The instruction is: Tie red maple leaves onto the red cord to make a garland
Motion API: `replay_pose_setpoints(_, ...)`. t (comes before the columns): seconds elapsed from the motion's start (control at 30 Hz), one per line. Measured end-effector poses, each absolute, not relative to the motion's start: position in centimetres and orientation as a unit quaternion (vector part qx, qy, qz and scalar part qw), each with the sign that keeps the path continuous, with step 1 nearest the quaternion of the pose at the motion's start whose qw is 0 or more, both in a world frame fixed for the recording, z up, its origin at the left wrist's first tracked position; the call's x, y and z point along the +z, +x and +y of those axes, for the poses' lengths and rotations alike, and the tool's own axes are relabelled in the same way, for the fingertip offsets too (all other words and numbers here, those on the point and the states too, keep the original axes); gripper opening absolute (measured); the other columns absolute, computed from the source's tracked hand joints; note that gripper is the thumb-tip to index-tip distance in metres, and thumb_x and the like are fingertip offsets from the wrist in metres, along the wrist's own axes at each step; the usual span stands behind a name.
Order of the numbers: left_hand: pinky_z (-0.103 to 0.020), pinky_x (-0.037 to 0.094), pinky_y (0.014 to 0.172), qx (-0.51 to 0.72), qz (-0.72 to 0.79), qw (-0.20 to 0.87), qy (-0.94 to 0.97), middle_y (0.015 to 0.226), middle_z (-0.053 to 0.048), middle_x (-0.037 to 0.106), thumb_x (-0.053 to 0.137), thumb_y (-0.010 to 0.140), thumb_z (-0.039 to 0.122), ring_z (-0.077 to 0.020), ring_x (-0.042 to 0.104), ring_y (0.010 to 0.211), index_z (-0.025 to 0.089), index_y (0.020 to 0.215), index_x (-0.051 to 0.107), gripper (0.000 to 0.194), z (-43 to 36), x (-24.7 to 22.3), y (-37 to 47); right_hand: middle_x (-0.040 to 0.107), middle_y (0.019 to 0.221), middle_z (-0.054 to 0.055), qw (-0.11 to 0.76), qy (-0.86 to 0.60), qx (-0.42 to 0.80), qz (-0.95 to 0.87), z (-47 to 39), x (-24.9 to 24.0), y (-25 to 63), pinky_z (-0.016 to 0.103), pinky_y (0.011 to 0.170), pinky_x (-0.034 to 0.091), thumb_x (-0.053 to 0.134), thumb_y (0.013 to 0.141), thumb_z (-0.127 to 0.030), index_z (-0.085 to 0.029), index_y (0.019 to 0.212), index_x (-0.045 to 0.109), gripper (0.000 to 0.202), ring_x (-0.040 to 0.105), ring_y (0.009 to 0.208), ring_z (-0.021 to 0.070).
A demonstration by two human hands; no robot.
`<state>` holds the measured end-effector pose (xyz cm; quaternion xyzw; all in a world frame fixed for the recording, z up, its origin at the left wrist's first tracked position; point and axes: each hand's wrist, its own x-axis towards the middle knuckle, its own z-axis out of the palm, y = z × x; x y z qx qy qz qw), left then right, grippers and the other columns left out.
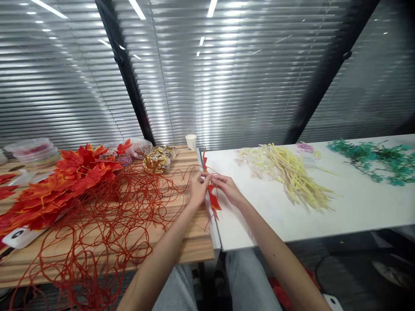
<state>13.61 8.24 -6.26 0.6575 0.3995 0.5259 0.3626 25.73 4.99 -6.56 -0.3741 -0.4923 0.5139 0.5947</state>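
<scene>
My left hand is closed in a pinch on a red artificial maple leaf, over the seam between the two tables. Fingertips of my right hand meet those of the left, pinched at a thin red cord by the leaf. Part of the leaf hangs below my fingers, and a red tip sticks up above them. My fingers hide the exact spot where cord and leaf meet. From there the cord runs left into a large loose tangle of red cord.
A pile of red-orange maple leaves covers the left of the wooden table, near plastic tubs. Gold wrappers and a paper cup stand behind. On the white table lie yellow strands and green sprigs.
</scene>
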Motion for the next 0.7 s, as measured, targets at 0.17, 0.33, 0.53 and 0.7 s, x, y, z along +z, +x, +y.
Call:
replay_pose_setpoints(0.17,-0.021,0.041,0.052,0.527,0.400,0.370,0.652,0.072,-0.002,0.061,0.057,0.073,0.037,-0.0095,0.051,0.055,0.017,0.073,0.058,0.021,8.16,-6.22,13.63,0.064,0.086,0.003,0.595,-0.375,0.518,-0.488,4.95,-6.54,25.70,0.030,0.073,0.042,0.066,0.068,-0.034,-0.020,0.080,0.070,0.019,0.055,0.077,0.0155)
replay_pose_setpoints(0.33,-0.021,0.040,0.053,0.532,0.394,0.372,0.651,0.071,-0.002,0.061,0.058,0.072,0.038,-0.0099,0.052,0.056,0.017,0.073,0.059,0.021,8.22,-6.26,13.63,0.065,0.088,0.003,0.594,-0.375,0.524,-0.482,4.89,-6.34,25.64,0.031,0.076,0.042,0.066,0.067,-0.034,-0.020,0.078,0.070,0.018,0.056,0.081,0.0168)
replay_pose_setpoints(0.53,-0.022,0.040,0.053,0.529,0.396,0.363,0.657,0.071,-0.002,0.061,0.057,0.073,0.038,-0.0098,0.052,0.055,0.016,0.073,0.059,0.021,8.13,-6.19,13.66,0.064,0.087,0.004,0.596,-0.373,0.521,-0.483,4.80,-6.18,25.59,0.032,0.076,0.042,0.065,0.067,-0.032,-0.020,0.077,0.070,0.017,0.055,0.081,0.0170)
replay_pose_setpoints(0.7,-0.021,0.040,0.052,0.531,0.393,0.368,0.654,0.071,-0.002,0.061,0.057,0.073,0.038,-0.0096,0.052,0.055,0.017,0.073,0.059,0.021,8.10,-6.20,13.67,0.064,0.086,0.003,0.596,-0.379,0.505,-0.495,4.87,-6.29,25.65,0.031,0.076,0.042,0.064,0.067,-0.031,-0.020,0.076,0.070,0.015,0.055,0.083,0.0172)
